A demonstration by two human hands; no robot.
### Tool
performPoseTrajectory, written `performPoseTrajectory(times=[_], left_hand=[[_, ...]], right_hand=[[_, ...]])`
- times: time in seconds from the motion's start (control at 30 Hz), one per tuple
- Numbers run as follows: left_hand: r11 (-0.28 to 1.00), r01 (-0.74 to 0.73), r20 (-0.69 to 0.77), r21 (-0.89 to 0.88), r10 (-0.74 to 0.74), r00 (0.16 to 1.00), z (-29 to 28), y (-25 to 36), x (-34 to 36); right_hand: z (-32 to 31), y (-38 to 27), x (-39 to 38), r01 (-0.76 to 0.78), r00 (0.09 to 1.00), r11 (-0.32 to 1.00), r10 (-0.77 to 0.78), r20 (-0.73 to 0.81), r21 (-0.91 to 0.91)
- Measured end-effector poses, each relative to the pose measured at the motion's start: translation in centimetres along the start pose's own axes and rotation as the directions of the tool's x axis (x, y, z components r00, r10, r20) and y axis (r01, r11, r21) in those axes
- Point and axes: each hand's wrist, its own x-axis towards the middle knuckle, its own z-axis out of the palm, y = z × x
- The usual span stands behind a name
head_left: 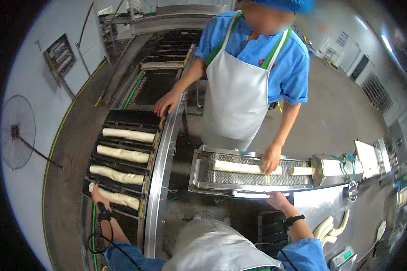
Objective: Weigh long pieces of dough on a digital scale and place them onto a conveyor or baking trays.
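My left hand [96, 193] lies flat at the near end of the black baking tray [122, 118] on the long conveyor, fingers together and stretched out, touching the nearest dough log [117, 198] at its left tip; I hold nothing in it, only press against the dough; a black strap sits on that wrist with a cable trailing back toward my sleeve. Beyond that log, farther from me on the same tray, three more dough logs [122, 153] lie in their own grooves, one after another, apart from each other.

My right hand [276, 198] rests on the near rim of the small mesh conveyor [253, 178], which stands to the right of the tray line; the fingers are loosely curled against the metal edge and I cannot tell whether they grip it or just lean there; it holds no dough. On the mesh itself lies a long dough piece [237, 166]; a co-worker's hand [272, 158], across from me, presses down on its right end; another short dough piece [301, 171] sticks out of the machine outlet just right of that.

The co-worker's other hand [166, 102] rests on the far edge of the tray. Right of the mesh conveyor, on the steel bench [316, 205], a few dough strips [331, 226] lie curved together.
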Motion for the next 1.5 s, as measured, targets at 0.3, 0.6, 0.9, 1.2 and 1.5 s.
performPoseTrajectory(times=[0.3, 0.6, 0.9, 1.2, 1.5], left_hand=[[0.659, -0.714, 0.354, -0.236, 0.743, 0.568, 4.0, -0.6, -15.4], [0.895, -0.437, 0.215, -0.088, 0.445, 0.869, 7.9, -9.4, -13.2], [0.738, -0.639, 0.505, 0.217, 0.475, 0.721, -0.3, -13.6, -16.5], [0.808, -0.582, 0.417, -0.090, 0.561, 0.715, 14.7, -7.0, -32.7], [0.812, -0.583, 0.615, -0.027, 0.473, 0.631, 25.2, -6.2, -32.5]], right_hand=[[-0.2, -0.9, 5.2, -0.012, 0.999, 1.000, 0.013, 0.032, -0.028], [-6.7, 0.7, 11.9, -0.113, 0.971, 0.950, 0.043, -0.237, -0.290], [-8.5, 0.2, 16.7, -0.115, 0.993, 0.874, 0.082, -0.089, -0.473], [-9.9, 9.3, 16.1, -0.071, 0.964, 0.993, 0.043, -0.262, -0.097], [-11.0, 15.2, -13.5, 0.409, 0.448, 0.251, 0.782, -0.433, 0.877]])
